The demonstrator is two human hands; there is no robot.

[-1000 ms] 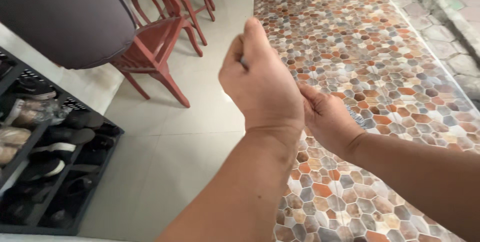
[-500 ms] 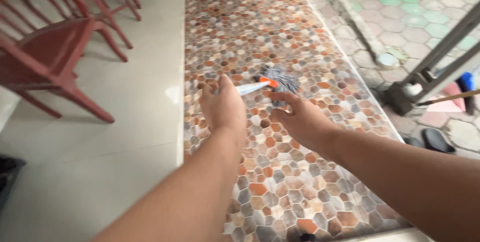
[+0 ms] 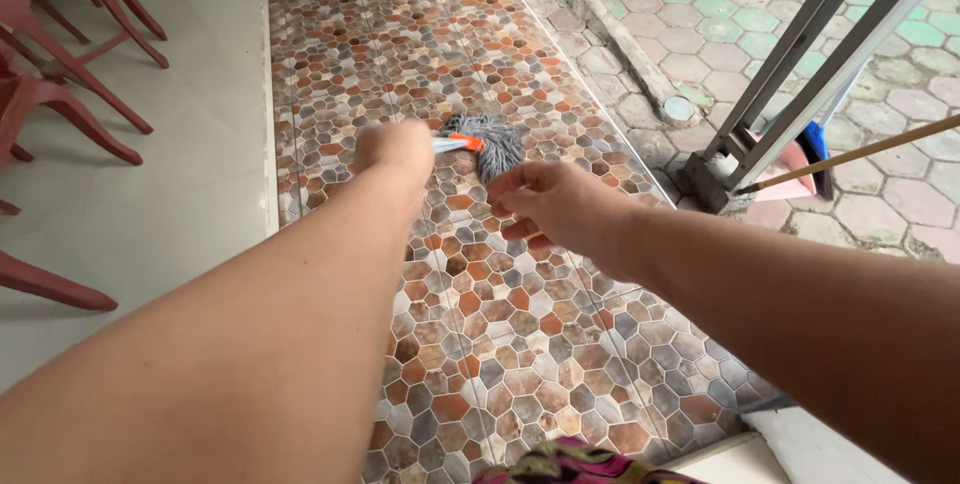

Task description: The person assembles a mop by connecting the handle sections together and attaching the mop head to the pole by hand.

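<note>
My left hand is closed around the pale handle of a small duster with an orange collar and a fluffy grey head. The duster's head points away from me, held out over the pebble-patterned tile floor. My right hand hovers just right of and below the duster head, fingers loosely curled, holding nothing that I can see. Both forearms reach forward from the bottom of the head view.
Red plastic chairs stand on the pale smooth floor at the left. A low stone kerb edges the patterned tiles on the right. Grey metal posts and a wooden broom handle lean at the right.
My view swung right, away from the shoe rack and chairs. My hands separated and stretched forward, and the duster came into sight in my left hand.
</note>
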